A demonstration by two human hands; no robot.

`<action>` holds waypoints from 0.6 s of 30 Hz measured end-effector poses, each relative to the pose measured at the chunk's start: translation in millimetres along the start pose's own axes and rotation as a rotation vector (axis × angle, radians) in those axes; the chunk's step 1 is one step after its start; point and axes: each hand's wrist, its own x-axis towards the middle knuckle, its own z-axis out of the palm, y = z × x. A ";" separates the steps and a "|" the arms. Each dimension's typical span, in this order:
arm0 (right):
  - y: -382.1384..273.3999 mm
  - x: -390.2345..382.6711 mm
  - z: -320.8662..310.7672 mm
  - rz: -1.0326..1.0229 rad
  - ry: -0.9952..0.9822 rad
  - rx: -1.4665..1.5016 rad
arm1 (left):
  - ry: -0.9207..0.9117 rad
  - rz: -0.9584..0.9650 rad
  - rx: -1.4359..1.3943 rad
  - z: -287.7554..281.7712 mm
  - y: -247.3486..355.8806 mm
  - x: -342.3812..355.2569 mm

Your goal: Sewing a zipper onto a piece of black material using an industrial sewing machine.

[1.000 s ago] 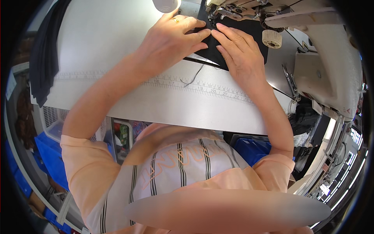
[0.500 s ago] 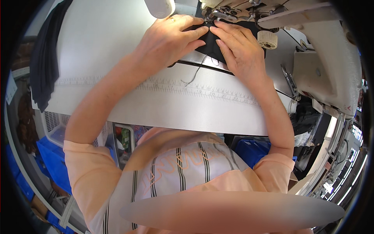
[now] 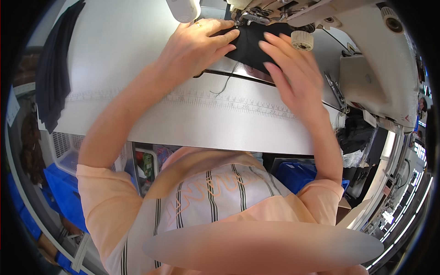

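Observation:
A piece of black fabric [image 3: 251, 42] lies under the needle area of a sewing machine [image 3: 256, 16]. My left hand [image 3: 195, 43] rests at the fabric's left edge, fingers stretched and lying flat, the fingertips close beside the presser foot [image 3: 238, 20]. Over the right part of the fabric, my right hand [image 3: 295, 68] is slightly blurred, with fingers spread and nothing in them; whether its fingertips touch the cloth I cannot tell. A loose thread [image 3: 226, 86] trails from the fabric's near side onto the white table.
Several dark fabric strips [image 3: 57, 64] hang over the table's left side. Ruler markings [image 3: 197, 97] cross the white tabletop [image 3: 220, 126]. Thread snips [image 3: 336, 91] lie at the right beside the machine body. Blue bins [image 3: 66, 195] and a white basket [image 3: 66, 149] stand below.
My right hand has drawn back from the presser foot toward the right, and its fingers have spread. My left hand stays on the fabric. The whole view has shifted slightly.

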 end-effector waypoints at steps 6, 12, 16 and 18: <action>126.0 -77.5 -231.3 0.391 0.699 -0.498 | -0.017 -0.001 0.051 -0.1 -0.7 -2.2; 369.6 -255.7 -360.2 1.370 0.895 0.280 | -0.016 0.015 0.044 0.7 -2.4 -2.6; 285.7 -256.1 -307.6 1.112 1.216 -0.008 | -0.027 0.006 -0.014 1.0 -3.3 -1.8; 182.1 -191.5 -249.9 0.579 0.932 -0.412 | -0.022 0.020 -0.024 0.2 -3.6 -1.2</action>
